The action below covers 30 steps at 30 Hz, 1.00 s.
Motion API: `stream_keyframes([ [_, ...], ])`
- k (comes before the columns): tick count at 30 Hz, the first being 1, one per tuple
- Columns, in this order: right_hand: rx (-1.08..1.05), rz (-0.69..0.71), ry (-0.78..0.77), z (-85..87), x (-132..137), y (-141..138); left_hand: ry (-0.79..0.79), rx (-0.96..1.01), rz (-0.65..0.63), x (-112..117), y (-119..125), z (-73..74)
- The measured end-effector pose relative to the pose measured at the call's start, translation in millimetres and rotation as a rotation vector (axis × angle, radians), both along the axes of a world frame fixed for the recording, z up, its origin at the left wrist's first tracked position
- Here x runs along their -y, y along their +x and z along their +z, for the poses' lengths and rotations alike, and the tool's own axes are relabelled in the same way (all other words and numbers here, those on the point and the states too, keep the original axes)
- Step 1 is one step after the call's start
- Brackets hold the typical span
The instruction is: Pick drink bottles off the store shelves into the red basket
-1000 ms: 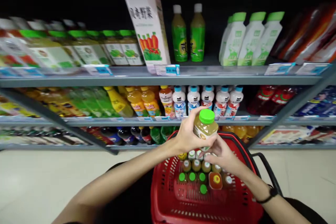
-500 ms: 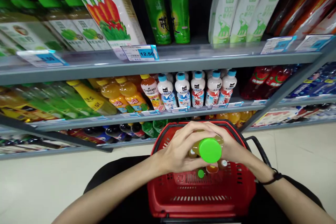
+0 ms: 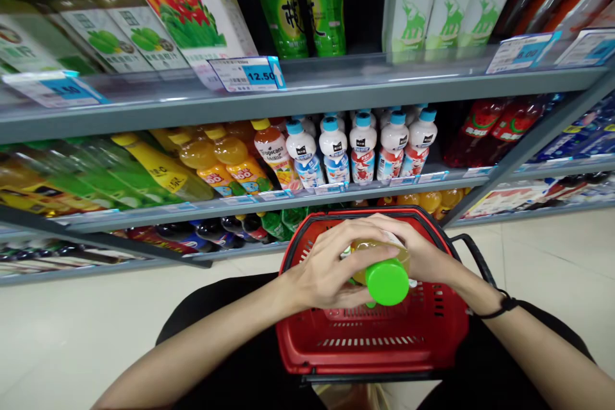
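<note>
Between my two hands is a juice bottle (image 3: 387, 282) with a bright green cap and yellowish drink inside, its cap tilted toward me. My left hand (image 3: 331, 266) wraps around its left side, fingers closed. On the far right side, my right hand (image 3: 416, 246) grips it too, a dark band around that wrist. Both hands hover over a red shopping basket (image 3: 369, 359). Below the bottle, another green cap shows in the basket, and the hands hide most of what lies there.
Shelves of drinks stand ahead, with white blue-capped bottles (image 3: 364, 147) on the middle level and a carton with carrots (image 3: 187, 13) above. A price tag (image 3: 247, 73) sits on the upper shelf edge (image 3: 331, 86). The basket's black handle (image 3: 475, 259) sticks out right.
The bottle has tipped, so more of its side and label shows and its cap sits slightly lower. The view has shifted, with the upper shelf higher in frame. Both hands keep their hold.
</note>
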State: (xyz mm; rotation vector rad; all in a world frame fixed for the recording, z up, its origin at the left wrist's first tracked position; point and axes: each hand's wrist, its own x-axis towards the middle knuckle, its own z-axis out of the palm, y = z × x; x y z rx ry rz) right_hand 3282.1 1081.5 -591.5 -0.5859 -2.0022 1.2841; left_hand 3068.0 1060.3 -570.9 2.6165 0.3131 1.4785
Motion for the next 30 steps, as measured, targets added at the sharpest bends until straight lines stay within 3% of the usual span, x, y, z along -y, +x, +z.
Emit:
stream_keyframes([
  [18, -0.043, 0.015, -0.067, -8.9, 0, 1, -0.004, 0.064, 0.016, 0, 6, -4.4],
  [30, -0.057, 0.006, -0.023, -14.7, 0, 0, -0.008, 0.044, 0.009, 0, 5, -5.7],
])
